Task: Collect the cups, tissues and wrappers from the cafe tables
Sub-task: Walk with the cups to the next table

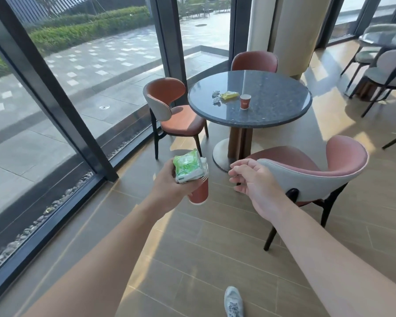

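Note:
My left hand [169, 186] grips a red paper cup [200, 194] with a green and white wrapper [188, 167] and tissue stuffed in its top. My right hand [254, 181] hangs in the air with loosely curled fingers and holds nothing, just in front of the nearest chair's back. Ahead stands a round dark stone table [272, 115]. On it are another red paper cup [244, 101], a yellow wrapper [229, 95] and crumpled grey tissues [216, 98], all well beyond both hands.
Three pink-red chairs surround the table: one at the left [169, 110], one behind it [254, 61], one near my right hand [311, 179]. A glass wall runs along the left. A pillar [290, 30] and another table with grey chairs [384, 72] stand at the right.

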Motion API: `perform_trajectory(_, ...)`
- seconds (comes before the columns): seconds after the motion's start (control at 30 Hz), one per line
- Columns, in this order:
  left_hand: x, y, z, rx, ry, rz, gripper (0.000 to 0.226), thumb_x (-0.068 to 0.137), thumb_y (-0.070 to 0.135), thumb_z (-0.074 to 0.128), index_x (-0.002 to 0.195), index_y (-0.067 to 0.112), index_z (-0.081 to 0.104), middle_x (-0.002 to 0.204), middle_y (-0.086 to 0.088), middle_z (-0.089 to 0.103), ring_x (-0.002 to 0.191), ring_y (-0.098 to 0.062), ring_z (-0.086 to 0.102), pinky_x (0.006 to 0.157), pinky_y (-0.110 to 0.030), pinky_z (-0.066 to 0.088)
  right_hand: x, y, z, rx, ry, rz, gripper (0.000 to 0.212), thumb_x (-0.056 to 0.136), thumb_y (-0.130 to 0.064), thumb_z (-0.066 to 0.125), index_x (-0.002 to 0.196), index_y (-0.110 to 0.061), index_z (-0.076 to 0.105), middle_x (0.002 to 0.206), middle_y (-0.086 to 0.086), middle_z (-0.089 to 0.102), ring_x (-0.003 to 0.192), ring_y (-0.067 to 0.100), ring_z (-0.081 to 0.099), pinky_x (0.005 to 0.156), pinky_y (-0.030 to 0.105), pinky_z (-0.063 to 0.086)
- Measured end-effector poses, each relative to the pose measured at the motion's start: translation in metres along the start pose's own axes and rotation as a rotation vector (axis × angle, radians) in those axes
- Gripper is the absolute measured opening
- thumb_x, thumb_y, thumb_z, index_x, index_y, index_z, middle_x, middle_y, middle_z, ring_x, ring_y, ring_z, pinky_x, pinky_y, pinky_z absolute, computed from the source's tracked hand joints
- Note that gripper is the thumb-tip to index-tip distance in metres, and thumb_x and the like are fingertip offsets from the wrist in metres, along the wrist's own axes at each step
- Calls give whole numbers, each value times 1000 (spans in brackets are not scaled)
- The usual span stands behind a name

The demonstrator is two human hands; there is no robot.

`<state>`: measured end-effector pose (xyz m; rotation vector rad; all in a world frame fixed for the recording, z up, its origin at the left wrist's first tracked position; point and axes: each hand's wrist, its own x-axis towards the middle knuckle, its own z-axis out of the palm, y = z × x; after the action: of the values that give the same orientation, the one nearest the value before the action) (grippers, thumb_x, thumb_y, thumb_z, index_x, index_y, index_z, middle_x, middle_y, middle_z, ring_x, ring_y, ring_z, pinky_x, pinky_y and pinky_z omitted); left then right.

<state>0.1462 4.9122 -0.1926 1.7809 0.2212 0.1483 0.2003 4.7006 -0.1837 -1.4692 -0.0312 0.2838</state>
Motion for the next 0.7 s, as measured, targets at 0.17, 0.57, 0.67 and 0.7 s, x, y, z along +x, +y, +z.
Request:
perform_trajectory(0.17, 89, 13, 20, 17, 18, -8, 79, 52, 46, 87, 123, 24, 61, 108, 4, 75, 96, -10, 70, 77, -24, 54, 91, -13, -22, 15, -1, 31, 11, 85, -16, 59, 84, -20, 69, 83, 3, 69, 78, 16, 62, 71, 34, 50)
perform_trajectory(0.57, 252, 49, 47, 48, -6, 66, 63, 73, 21, 90, 127, 20, 57, 114, 2, 73, 102, -13, 70, 83, -33, 55, 238, -53, -51, 68, 37, 7, 12, 70, -28, 61, 75, -26, 72, 82, 2, 70, 74, 15, 61, 61, 26, 47)
perform_trajectory(0.67, 285, 48, 47, 43, -17, 71, 66, 71, 27, 91, 127, 26, 56, 114, 8, 73, 102, -7, 70, 84, -31, 56, 268, -56, -49, 56, 64, 5, 14, 73, -27, 60, 81, -22, 70, 83, 3, 71, 75, 15, 63, 63, 28, 47)
perform_trajectory(0.7, 295, 46, 47, 44, -27, 72, 67, 67, 32, 91, 125, 30, 57, 115, 8, 73, 104, -7, 70, 86, -31, 56, 277, -55, -47, 53, 69, 5, 14, 74, -26, 60, 82, -21, 69, 83, 3, 70, 75, 15, 62, 63, 28, 48)
